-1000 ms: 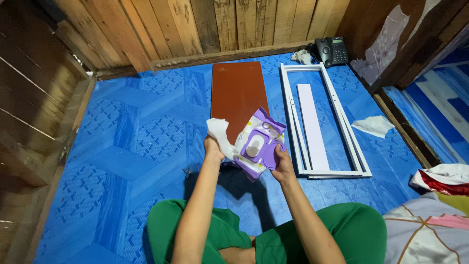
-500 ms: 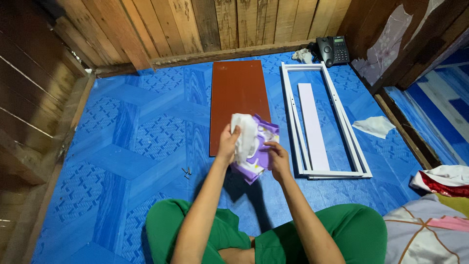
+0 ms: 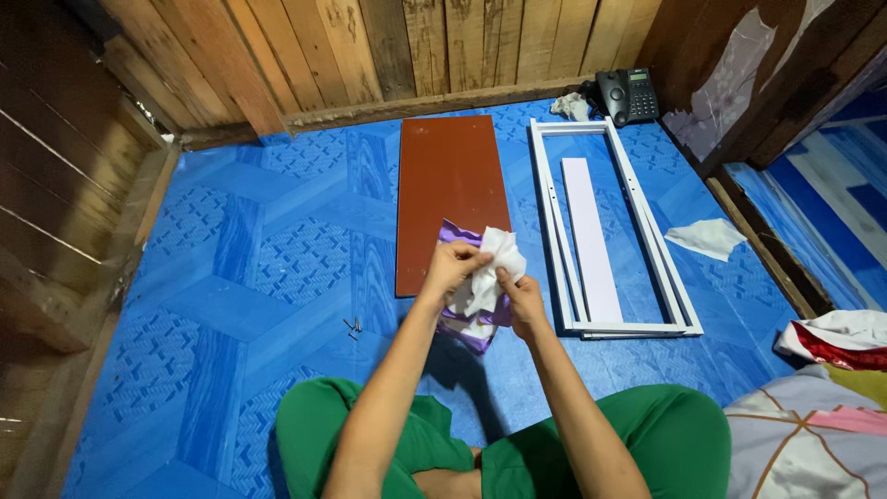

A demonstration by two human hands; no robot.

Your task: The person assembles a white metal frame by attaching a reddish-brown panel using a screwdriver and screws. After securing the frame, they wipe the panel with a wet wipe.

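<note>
Since a second ago the white wipe (image 3: pixel 490 268) has come off the left side of the pack and now sits bunched on top of it, with both hands closed in around it. Left hand (image 3: pixel 450 268) pinches the wipe from the upper left, fingers curled. Right hand (image 3: pixel 524 300) grips the purple wipe pack (image 3: pixel 471 319) from below and right, thumb up against the wipe, probably bracing the pack so the sheet pulls free. Pack is held in the air over the blue patterned floor (image 3: pixel 231 277), just at the near end of the brown board (image 3: pixel 450 199). Both forearms reach forward from the lap and converge, elbows bent. White frame (image 3: pixel 610 231) lies right of the board, small screws (image 3: pixel 353 326) left of the hands.
</note>
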